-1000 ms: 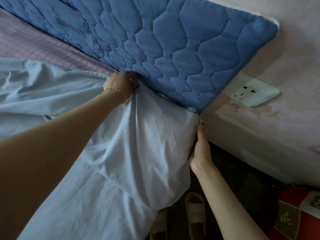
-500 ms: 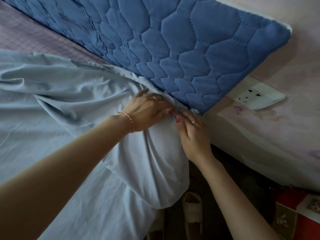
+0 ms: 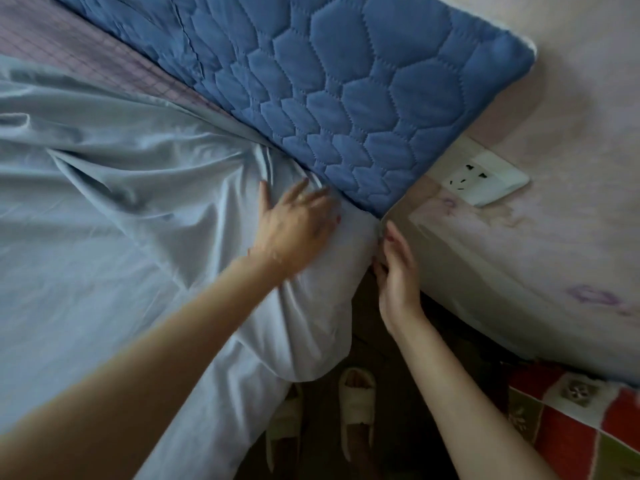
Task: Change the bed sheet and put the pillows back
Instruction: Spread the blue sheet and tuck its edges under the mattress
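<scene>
A pale blue bed sheet [image 3: 104, 209] lies wrinkled over the bed and wraps the mattress corner [image 3: 349, 244] beside the wall. My left hand [image 3: 294, 226] lies flat on the sheet at that corner, fingers spread and pointing toward the headboard. My right hand [image 3: 396, 271] is at the side of the corner with straight fingers touching the sheet's hanging fold. A dark blue quilted headboard pad [image 3: 346, 84] stands behind the corner. A strip of pink checked mattress cover [image 3: 86, 53] shows above the sheet. No pillows are in view.
A white wall socket [image 3: 485, 181] sits on the pink wall [image 3: 571, 133] to the right. Below the corner, my feet in beige slippers [image 3: 356, 403] stand on a dark floor. A red patterned cloth [image 3: 568, 420] lies at the lower right.
My left hand has opened and slid flat onto the corner of the sheet. My right hand dropped from the top of the corner to its side. The sheet lies lower over the corner.
</scene>
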